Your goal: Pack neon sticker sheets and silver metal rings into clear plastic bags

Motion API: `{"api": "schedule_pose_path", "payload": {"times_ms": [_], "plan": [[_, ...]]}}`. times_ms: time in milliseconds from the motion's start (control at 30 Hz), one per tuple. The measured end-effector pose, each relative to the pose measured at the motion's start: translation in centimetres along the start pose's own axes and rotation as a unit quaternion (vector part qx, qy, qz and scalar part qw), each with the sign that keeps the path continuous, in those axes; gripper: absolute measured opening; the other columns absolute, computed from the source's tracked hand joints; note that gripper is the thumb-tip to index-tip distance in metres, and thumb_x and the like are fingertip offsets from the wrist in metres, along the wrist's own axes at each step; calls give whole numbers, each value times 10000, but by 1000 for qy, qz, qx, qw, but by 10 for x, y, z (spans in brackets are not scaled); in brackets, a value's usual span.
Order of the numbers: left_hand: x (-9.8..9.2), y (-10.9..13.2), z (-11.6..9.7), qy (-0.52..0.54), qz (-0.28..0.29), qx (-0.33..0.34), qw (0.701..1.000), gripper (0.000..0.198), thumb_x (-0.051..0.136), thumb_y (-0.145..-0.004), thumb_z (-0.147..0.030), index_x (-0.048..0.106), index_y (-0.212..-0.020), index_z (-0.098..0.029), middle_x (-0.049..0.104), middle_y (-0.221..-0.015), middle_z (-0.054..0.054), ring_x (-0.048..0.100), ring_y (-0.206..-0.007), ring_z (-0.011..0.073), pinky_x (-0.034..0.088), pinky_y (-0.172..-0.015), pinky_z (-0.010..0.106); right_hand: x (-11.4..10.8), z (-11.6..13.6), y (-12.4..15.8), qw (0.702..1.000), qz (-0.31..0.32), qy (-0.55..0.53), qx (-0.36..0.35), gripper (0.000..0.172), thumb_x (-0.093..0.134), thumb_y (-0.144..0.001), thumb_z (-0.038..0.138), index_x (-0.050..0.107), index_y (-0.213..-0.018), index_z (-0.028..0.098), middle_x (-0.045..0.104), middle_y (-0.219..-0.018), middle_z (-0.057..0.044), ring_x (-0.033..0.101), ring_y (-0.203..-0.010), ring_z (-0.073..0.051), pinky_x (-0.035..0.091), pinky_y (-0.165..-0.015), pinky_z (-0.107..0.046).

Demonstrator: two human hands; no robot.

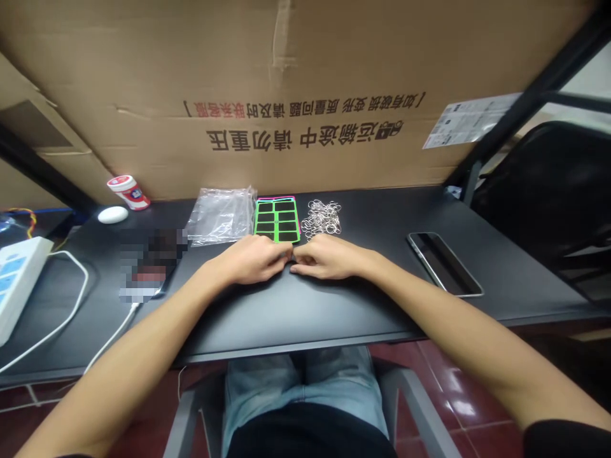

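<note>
My left hand [260,257] and my right hand [329,256] meet over the near middle of the black table, fingers curled and fingertips almost touching. Whatever their fingers pinch, if anything, is too small or hidden to make out. Just beyond my left hand lies a small stack of flat pieces, the top one a green frame with dark rectangular windows [276,221]; pink and blue edges show beneath it. A tangled heap of silver metal rings [323,217] sits beyond my right hand. Clear plastic bags [223,215] lie to the left of the stack.
A phone [445,264] lies at the right. On the left are a red-and-white tub [128,192], a white rounded object [112,215], a pixelated item with a cable, and a white power strip [23,286]. Printed cardboard [305,165] stands along the back edge.
</note>
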State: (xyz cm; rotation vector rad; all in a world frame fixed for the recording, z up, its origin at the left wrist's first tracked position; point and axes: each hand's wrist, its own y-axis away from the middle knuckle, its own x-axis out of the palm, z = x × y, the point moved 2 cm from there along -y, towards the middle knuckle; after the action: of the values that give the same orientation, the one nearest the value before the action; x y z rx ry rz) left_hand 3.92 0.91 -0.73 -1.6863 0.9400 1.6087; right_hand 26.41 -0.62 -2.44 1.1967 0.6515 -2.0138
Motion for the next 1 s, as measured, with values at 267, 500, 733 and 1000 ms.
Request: {"api": "schedule_pose_path", "payload": {"times_ms": [267, 500, 733, 1000], "plan": [[-2, -1, -4, 0, 8, -4, 1000, 232, 443, -1129, -364, 649, -1137, -257, 772, -891, 48, 715, -769, 245, 383, -664, 325, -1, 0, 1, 1000, 6, -1, 5, 313, 666, -1073, 392, 618, -830, 201, 620, -679, 20, 474, -597, -131, 292, -630, -287], [1, -1, -2, -2, 6, -1, 1000, 240, 433, -1137, -367, 650, -1147, -264, 784, -912, 46, 733, -793, 253, 393, -664, 334, -1, 1, 1, 1000, 8, -4, 11, 318, 669, -1072, 392, 613, -823, 202, 614, -671, 20, 474, -597, -133, 282, -633, -291], [-2, -1, -1, -28, 11, -56, 998, 347, 447, -1129, -395, 627, -1398, -271, 802, -937, 68, 765, -842, 300, 436, -685, 346, -1, 1, 1, 1000, 16, -3, 14, 333, 660, -1075, 402, 591, -812, 210, 603, -665, 22, 477, -593, -137, 276, -635, -299], [-3, -1, 0, -22, 21, -88, 996, 443, 433, -1135, -436, 562, -1522, -264, 814, -1000, 94, 791, -935, 326, 524, -778, 369, -3, 3, 1, 1000, 15, -3, 15, 346, 669, -1077, 388, 554, -801, 212, 600, -671, 28, 472, -602, -130, 271, -640, -291]]}}
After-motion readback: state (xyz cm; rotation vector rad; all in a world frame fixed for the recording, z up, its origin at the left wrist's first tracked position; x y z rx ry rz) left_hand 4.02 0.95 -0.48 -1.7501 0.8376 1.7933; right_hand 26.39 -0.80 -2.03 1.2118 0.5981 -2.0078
